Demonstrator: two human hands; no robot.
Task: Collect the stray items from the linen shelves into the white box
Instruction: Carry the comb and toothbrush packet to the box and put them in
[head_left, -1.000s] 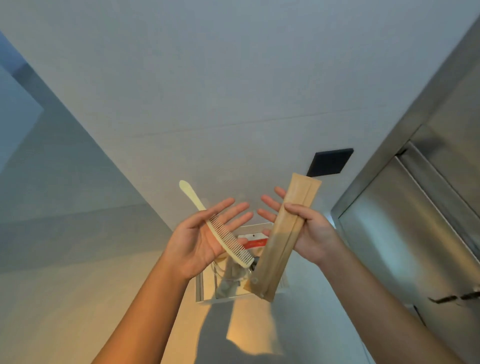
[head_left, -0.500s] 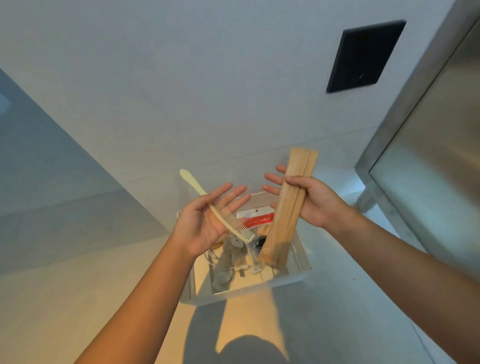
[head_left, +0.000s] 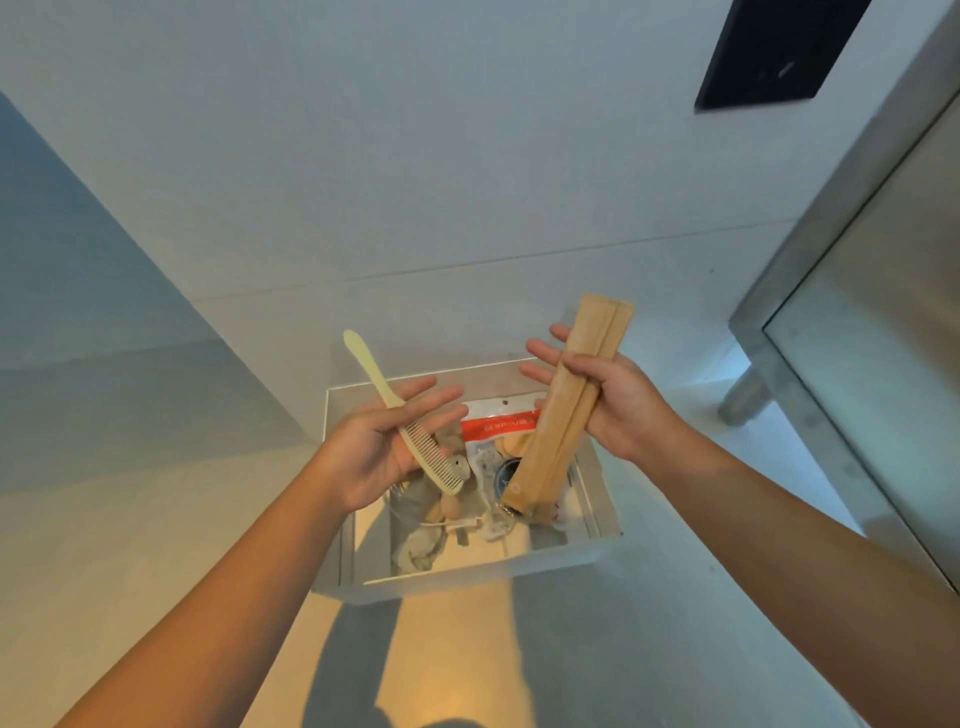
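Cream plastic comb (head_left: 415, 447) lies across the flat palm of the left hand (head_left: 371, 460), fingers straight, nothing visibly clamping it; its handle end sticks out past the far left corner of the white box (head_left: 467, 582), teeth end above the box's left half. Right hand (head_left: 621, 408) pins two brown paper sachets (head_left: 563, 421), thumb over the front, fingers straight behind; their lower ends hang over the box's right half, just above the clutter inside, in front of a red-topped packet (head_left: 498, 425). Both items are above the opening, not yet in it. Judgement: release step; tip the left palm toward the box's middle so the comb slides off teeth first; lower the sachets before lifting the thumb, else the long ends may catch the box's rim and flip out.
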